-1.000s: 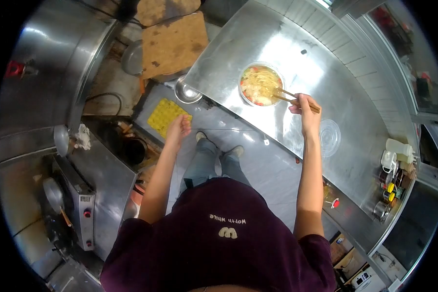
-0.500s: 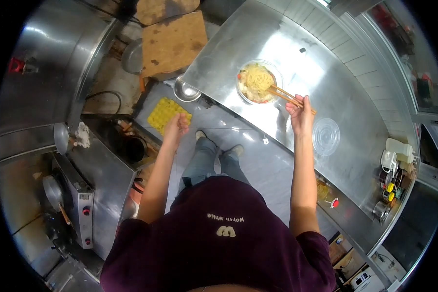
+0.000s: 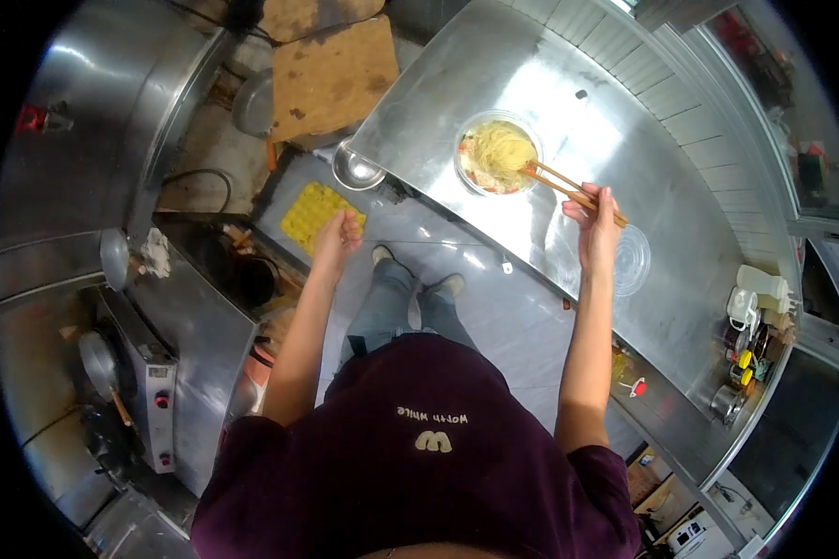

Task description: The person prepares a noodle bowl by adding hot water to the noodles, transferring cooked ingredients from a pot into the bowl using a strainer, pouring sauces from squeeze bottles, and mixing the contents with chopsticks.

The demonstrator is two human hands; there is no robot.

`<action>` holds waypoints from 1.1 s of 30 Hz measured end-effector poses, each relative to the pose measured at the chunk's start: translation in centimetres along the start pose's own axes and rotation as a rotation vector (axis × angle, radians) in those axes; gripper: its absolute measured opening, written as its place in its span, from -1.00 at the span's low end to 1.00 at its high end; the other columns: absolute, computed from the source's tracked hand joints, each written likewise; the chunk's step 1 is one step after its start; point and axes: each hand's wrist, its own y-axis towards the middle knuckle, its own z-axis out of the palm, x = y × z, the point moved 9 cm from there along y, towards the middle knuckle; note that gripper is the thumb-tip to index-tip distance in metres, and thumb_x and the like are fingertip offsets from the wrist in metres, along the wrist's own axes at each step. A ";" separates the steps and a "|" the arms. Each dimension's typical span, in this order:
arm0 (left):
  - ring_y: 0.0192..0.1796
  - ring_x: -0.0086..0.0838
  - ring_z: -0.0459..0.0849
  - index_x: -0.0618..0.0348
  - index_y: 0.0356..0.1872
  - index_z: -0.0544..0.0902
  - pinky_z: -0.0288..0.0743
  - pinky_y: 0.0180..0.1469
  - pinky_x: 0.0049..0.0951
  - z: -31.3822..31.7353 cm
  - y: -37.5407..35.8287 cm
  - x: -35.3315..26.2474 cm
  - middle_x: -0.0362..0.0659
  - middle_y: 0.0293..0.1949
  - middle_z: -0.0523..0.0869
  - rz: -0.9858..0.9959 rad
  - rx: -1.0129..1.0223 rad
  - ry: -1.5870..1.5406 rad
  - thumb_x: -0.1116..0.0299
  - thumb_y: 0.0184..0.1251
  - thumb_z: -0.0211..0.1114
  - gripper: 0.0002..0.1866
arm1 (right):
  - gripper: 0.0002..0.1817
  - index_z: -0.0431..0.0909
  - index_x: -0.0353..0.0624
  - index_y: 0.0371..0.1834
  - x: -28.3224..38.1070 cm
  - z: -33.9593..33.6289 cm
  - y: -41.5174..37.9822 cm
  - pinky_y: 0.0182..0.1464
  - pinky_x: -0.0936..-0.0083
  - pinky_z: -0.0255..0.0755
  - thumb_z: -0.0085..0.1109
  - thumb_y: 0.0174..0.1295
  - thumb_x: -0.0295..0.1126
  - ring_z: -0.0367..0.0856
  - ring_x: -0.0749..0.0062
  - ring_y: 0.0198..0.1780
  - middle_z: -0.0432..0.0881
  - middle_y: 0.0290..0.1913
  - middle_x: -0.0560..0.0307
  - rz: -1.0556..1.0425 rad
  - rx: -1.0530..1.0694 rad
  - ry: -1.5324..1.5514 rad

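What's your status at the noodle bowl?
Right hand holding chopsticks, tips at noodles. Left hand loosely curled, away from bowl. Lid on counter near right hand; nothing blocking bowl.

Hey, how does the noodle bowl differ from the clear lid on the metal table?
The noodle bowl has raised walls, while the clear lid looks flat. The bowl contains noodles; the lid has no food visible on it. Chopsticks reach into the bowl, whereas the lid lies apart from it, partly hidden behind the right wrist. Both are round and rest on the metal table.
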 end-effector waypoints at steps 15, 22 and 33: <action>-0.47 -0.66 0.45 0.11 -0.19 0.51 0.36 -0.33 -0.60 -0.4 -0.5 1.0 -0.35 -0.47 0.50 0.006 0.014 -0.029 0.15 0.34 -0.05 -0.72 | -0.82 0.57 -0.36 -0.37 7.1 7.0 -4.9 -0.40 0.66 0.32 0.00 0.21 -0.47 0.47 0.54 -0.47 0.51 -0.53 0.12 -0.469 0.171 -0.764; -0.46 -0.65 0.45 0.13 -0.17 0.50 0.37 -0.33 -0.61 -1.4 -0.8 1.4 -0.35 -0.46 0.51 0.013 -0.005 -0.050 0.14 0.34 -0.04 -0.70 | -0.91 0.55 -0.35 -0.40 6.8 8.3 -6.3 -0.38 0.64 0.33 0.08 0.14 -0.54 0.47 0.49 -0.46 0.53 -0.48 0.09 -0.584 0.192 -0.741; -0.46 -0.64 0.45 0.11 -0.19 0.51 0.37 -0.34 -0.60 -1.0 -1.1 2.0 -0.33 -0.44 0.51 0.007 -0.017 -0.023 0.15 0.33 -0.03 -0.72 | -0.94 0.53 -0.34 -0.36 6.7 9.5 -7.0 -0.29 0.62 0.36 0.08 0.11 -0.59 0.50 0.41 -0.40 0.54 -0.40 0.06 -0.609 0.280 -0.715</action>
